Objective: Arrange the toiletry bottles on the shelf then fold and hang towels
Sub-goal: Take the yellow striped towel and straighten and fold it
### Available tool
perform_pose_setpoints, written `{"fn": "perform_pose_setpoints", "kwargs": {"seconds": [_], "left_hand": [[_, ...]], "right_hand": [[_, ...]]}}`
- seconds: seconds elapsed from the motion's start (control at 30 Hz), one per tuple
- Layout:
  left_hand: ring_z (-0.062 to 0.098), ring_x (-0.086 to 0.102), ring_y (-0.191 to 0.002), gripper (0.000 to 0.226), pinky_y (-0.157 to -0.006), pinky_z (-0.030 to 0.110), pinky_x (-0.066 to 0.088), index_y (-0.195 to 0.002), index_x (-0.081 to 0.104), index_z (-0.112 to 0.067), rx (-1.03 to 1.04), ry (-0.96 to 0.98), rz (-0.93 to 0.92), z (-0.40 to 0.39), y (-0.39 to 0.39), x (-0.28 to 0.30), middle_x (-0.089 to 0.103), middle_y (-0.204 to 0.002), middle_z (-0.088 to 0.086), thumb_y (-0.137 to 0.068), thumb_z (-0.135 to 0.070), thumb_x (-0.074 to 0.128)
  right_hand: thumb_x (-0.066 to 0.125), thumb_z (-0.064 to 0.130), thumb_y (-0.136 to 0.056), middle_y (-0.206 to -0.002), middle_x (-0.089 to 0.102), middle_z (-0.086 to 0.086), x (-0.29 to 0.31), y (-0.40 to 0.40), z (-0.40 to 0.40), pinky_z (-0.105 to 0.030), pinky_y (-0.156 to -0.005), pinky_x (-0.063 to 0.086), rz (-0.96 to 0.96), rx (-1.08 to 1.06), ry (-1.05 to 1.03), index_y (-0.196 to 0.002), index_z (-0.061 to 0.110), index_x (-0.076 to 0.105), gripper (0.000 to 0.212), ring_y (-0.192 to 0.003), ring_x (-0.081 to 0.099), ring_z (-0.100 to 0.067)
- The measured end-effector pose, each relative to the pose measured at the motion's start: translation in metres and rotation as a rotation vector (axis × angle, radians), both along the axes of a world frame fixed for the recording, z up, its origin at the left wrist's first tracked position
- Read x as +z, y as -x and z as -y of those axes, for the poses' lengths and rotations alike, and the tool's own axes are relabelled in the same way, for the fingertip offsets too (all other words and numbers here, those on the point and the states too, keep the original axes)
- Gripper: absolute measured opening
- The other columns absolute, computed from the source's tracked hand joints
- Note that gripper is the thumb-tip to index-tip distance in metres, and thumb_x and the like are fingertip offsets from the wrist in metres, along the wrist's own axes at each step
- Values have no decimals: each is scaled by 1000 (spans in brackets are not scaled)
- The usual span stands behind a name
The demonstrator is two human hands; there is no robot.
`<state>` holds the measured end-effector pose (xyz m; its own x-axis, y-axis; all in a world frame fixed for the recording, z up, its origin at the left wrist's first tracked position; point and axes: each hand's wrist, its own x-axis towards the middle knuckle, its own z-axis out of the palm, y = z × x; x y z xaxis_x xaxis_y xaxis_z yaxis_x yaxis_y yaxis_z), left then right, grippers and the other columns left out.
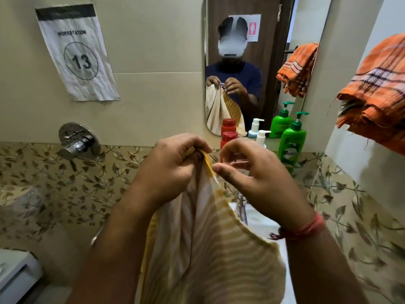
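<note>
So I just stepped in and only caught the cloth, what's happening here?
A person at a bathroom mirror holds up a yellow striped towel. The left hand grips its top edge, bunched, while the right hand pinches the edge beside it. The towel hangs down, not yet folded flat. An orange checked towel already hangs at the right. A red bottle, a white pump bottle and a green pump bottle stand on the shelf below the mirror.

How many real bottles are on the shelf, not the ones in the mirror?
3. The red bottle stands on the left, partly behind the right hand. The white pump bottle is in the middle, and the green pump bottle on the right. The hands may hide more.
</note>
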<state>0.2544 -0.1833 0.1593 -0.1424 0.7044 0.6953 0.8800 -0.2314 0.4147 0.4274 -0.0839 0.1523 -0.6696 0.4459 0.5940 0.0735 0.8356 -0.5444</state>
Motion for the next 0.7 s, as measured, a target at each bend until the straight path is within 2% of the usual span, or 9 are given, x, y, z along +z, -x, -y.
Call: {"fn": "perform_pose_setpoints", "kwargs": {"seconds": [0.1,0.27,0.43,0.5,0.57,0.63,0.7], "left_hand": [[5,67,-84,30,-72,15,50,-96,73,-16,-48,18,-56,1,0,3,71,-89,-7,-81,8,64],[2,66,-85,29,-71,9,47,-99,68,-26,-5,20,-35,7,3,3,70,-90,-12,-83,-1,62],[2,65,-85,31,-71,8,45,-96,65,-33,167,-55,-6,12,15,3,69,-90,-13,-82,-6,60],[-1,64,-84,31,-70,5,43,-95,65,-34,252,-93,37,13,24,3,68,-88,-15,-81,-7,59],[-5,63,-83,31,-69,3,41,-94,65,-34,317,-129,80,13,31,2,68,-86,-17,-83,-5,61],[-8,64,-83,33,-68,2,40,-94,65,-35,348,-152,97,13,34,-1,69,-86,-19,-85,-3,64],[-7,65,-83,32,-69,1,41,-93,65,-36,354,-178,112,11,34,-6,70,-86,-17,-87,-5,64]], "right_hand": [[76,23,-87,-85,63,5,-5,18,6,-16,-69,51,-98,12,9,-88,15,63,15,-79,63,-5],[72,15,-88,-85,59,9,-30,30,17,-15,-62,49,-194,-8,69,-91,22,55,18,-77,61,-7],[71,28,-90,-72,55,7,-53,29,8,-17,-54,38,-142,-57,98,-88,21,55,18,-66,54,-11],[69,36,-91,-69,56,7,-60,24,2,-20,-54,40,-83,-86,89,-82,21,57,21,-67,56,-9],[63,45,-91,-69,58,9,-63,18,-4,-31,-57,46,-40,-119,60,-82,24,58,24,-65,56,-7],[56,50,-93,-72,60,11,-63,12,-8,-38,-56,48,11,-148,-64,-86,27,58,25,-63,56,-5],[52,49,-96,-74,62,11,-62,6,-7,-37,-53,49,25,-186,-270,-91,29,58,22,-61,56,-8]]}}
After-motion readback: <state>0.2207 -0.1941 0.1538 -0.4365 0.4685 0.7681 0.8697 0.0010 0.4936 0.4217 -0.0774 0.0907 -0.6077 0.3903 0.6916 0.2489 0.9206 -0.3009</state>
